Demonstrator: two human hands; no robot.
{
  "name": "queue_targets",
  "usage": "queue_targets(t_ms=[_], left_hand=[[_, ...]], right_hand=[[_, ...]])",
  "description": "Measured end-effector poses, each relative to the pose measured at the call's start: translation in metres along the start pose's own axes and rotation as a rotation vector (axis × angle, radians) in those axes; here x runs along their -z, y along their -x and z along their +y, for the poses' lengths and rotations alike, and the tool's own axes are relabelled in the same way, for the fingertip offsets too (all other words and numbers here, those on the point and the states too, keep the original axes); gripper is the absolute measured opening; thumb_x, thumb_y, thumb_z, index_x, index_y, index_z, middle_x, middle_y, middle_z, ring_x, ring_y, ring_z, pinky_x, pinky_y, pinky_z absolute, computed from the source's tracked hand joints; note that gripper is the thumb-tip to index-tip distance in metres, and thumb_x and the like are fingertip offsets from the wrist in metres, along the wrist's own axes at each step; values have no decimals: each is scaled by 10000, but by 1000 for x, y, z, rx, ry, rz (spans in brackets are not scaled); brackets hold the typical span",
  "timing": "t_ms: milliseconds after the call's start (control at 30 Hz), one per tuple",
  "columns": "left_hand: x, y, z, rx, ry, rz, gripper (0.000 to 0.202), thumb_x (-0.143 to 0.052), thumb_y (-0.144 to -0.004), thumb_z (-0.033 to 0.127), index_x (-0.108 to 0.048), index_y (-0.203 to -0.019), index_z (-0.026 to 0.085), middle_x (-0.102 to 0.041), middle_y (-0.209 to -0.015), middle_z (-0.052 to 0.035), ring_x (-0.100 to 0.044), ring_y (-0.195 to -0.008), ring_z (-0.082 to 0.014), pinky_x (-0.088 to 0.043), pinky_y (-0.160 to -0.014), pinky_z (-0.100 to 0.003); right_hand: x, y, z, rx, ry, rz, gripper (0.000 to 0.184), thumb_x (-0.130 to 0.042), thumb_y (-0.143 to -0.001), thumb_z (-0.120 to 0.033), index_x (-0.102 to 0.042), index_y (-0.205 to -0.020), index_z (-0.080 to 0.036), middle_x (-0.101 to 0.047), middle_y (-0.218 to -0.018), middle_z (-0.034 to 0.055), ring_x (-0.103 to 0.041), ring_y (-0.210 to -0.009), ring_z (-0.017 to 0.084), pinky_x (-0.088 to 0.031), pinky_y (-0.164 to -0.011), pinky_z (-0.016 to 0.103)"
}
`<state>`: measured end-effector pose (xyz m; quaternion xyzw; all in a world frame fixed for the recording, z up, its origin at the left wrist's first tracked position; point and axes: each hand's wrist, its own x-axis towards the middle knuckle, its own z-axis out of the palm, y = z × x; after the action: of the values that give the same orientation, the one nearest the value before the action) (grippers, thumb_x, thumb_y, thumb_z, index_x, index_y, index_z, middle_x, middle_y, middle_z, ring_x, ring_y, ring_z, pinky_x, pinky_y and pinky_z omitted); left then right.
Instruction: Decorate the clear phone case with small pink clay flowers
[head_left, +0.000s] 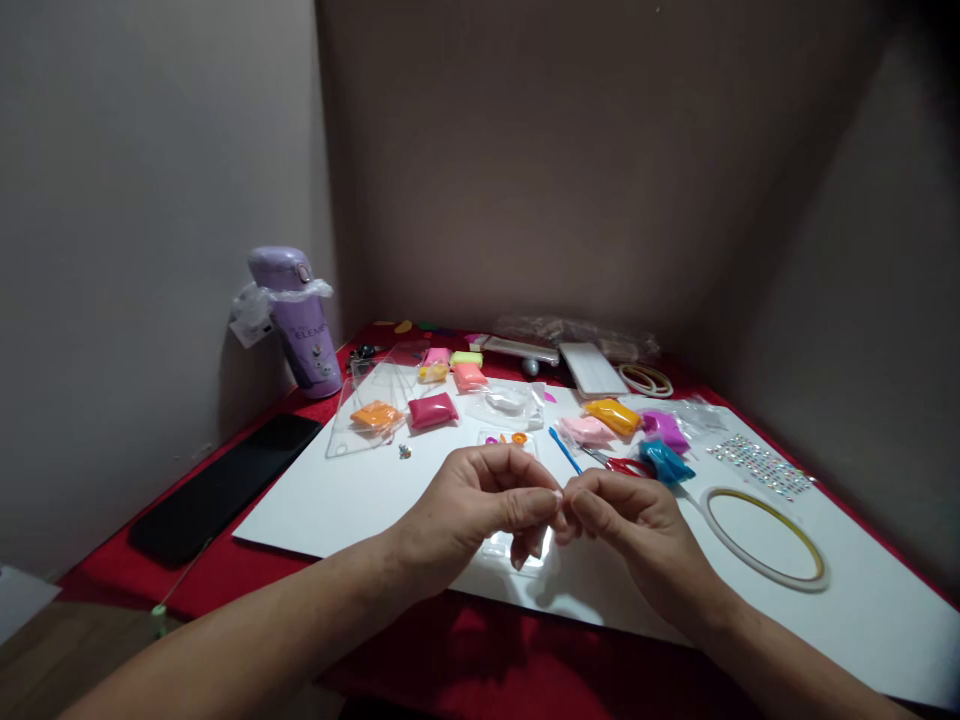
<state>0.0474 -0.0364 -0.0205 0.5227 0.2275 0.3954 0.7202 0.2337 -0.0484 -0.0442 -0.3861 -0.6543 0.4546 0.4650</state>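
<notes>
My left hand [499, 505] and my right hand [626, 515] meet fingertip to fingertip above the front of the white board [375, 515]. Thumb and forefinger of the left are pinched on a small pale pink piece [559, 498], which looks like soft clay and is mostly hidden. The right fingers are also closed in a pinch against it; what they grip cannot be made out. Behind and under the hands lies a clear plastic tray [517, 555] with small orange and purple bits [519, 438]. A blue modelling tool [565, 450] and red-handled scissors [630, 466] rest just beyond.
Bags of coloured clay, among them crimson [433, 410], orange [376, 415] and teal [666, 462], lie around the board. At right are a ring-shaped roll of tape [817, 575] and a rhinestone sheet [761, 466]. A purple bottle [304, 325] and black phone [229, 485] stand left.
</notes>
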Motion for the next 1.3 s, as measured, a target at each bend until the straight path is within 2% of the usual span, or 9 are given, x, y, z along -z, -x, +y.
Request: queue_targets(t_ms=[200, 367, 700, 900, 1100, 1300], left_hand=[[0, 1, -2, -3, -13, -11, 81, -691, -791, 186, -649, -805, 119, -676, -710, -33, -536, -510, -80, -425, -470, -187], [1, 1, -4, -14, -12, -25, 53, -670, -804, 154, -665, -835, 112, -681, -740, -50, -548, -516, -75, -433, -471, -179], [2, 0, -4, -26, -18, -30, 41, -668, -820, 156, -674, -832, 118, -676, -719, -34, -535, -502, -64, -430, -465, -171], [3, 1, -4, -23, -51, -42, 64, -675, -809, 165, -683, -853, 119, -675, -726, -37, -537, -501, -73, -422, -464, -188], [4, 1, -4, 24, -57, -22, 84, -701, -774, 168, -669, -817, 104, -660, -694, -38, -537, -481, -77, -409, -444, -187], [4, -1, -4, 100, 50, -68, 78, -696, -752, 140, -636, -779, 98, -657, -670, -51, -529, -460, -71, -391, -431, -169]], right_hand=[[-1, -1, 0, -3, -21, -2, 318, -616, -864, -441, -672, -669, -197, -672, -628, 27, -597, -597, 150, -474, -595, 245], [0, -1, 1, -5, -37, -4, 316, -620, -869, -426, -662, -659, -194, -665, -632, 9, -585, -595, 125, -457, -584, 215], [0, -2, -1, 6, -3, -13, 289, -628, -872, -407, -683, -682, -197, -672, -634, -4, -584, -600, 110, -430, -596, 205], [1, -1, 1, -11, 14, -22, 301, -634, -860, -428, -682, -679, -193, -686, -659, 11, -612, -639, 133, -453, -631, 227], [3, 2, 0, 5, 123, 5, 306, -631, -858, -432, -686, -675, -192, -686, -664, 18, -609, -654, 149, -456, -659, 254], [0, 2, -4, 13, 121, -6, 274, -680, -822, -409, -685, -655, -191, -683, -643, 11, -589, -629, 144, -442, -651, 255]])
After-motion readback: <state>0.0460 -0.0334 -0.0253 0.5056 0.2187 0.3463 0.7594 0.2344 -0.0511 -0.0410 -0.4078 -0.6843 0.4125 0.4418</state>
